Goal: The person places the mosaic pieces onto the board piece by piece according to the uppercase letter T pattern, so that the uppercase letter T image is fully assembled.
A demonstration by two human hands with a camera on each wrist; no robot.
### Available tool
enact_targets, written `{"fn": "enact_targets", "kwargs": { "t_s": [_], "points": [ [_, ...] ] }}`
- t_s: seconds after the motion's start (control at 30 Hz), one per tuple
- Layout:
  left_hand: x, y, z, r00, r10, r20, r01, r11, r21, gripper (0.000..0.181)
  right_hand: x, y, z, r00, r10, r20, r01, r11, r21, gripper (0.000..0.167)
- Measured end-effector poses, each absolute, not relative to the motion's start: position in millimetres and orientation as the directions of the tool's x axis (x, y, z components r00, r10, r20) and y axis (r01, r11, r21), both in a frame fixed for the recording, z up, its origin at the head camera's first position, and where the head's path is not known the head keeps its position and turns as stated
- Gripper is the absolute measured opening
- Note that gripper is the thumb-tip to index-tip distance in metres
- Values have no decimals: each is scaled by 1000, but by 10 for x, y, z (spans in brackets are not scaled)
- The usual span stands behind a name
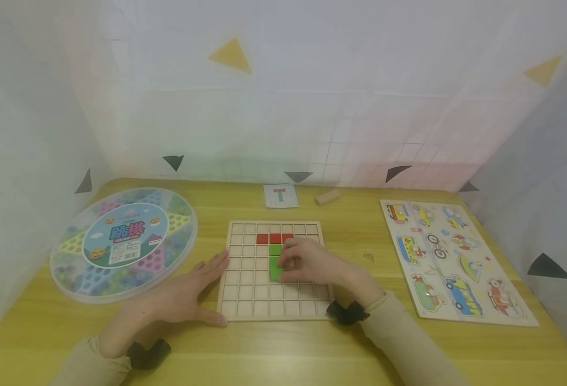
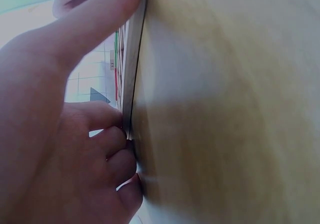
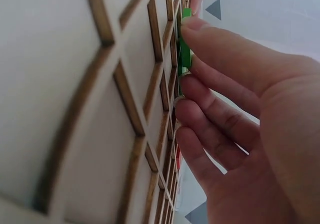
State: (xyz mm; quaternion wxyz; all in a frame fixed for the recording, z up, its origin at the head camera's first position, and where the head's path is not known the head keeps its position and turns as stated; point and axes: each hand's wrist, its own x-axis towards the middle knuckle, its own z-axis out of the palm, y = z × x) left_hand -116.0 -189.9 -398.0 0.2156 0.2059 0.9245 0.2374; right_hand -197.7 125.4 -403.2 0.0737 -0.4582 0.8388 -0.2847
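A wooden grid board (image 1: 245, 307) lies on the table in the head view. Three red tiles (image 1: 262, 239) form a row near its far side, with a green tile (image 1: 274, 250) below the middle one. My right hand (image 1: 312, 261) is over the board and pinches another green tile (image 3: 186, 54) between thumb and fingers; in the right wrist view that tile stands slightly proud of the grid. My left hand (image 1: 179, 295) rests against the board's left edge (image 2: 134, 59), its fingers extended and thumb at the near corner.
Behind the board lie a pattern card (image 1: 280, 197) with a red and green T and a small wooden block (image 1: 328, 198). A round Chinese checkers set (image 1: 124, 236) is on the left, a wooden picture puzzle (image 1: 452, 257) on the right. White sheeting surrounds the table.
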Motion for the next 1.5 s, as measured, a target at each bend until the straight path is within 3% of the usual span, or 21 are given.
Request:
{"fn": "enact_targets", "kwargs": {
  "t_s": [0.37, 0.83, 1.5],
  "points": [
    [-1165, -1903, -3978, -822, 490, -290, 287, 797, 532, 120, -1957, 1229, -4027, -621, -781, 66, -674, 490, -552, 17],
    [-1157, -1891, -3973, -822, 488, -293, 284, 798, 532, 120, -1948, 1224, -4049, -648, -759, 69, -651, 503, -569, 20],
    [-1145, -1849, -3920, -828, 475, -298, 263, 798, 541, 121, -1954, 1255, -4031, -652, -755, 75, -641, 495, -586, 17]
  ]
}}
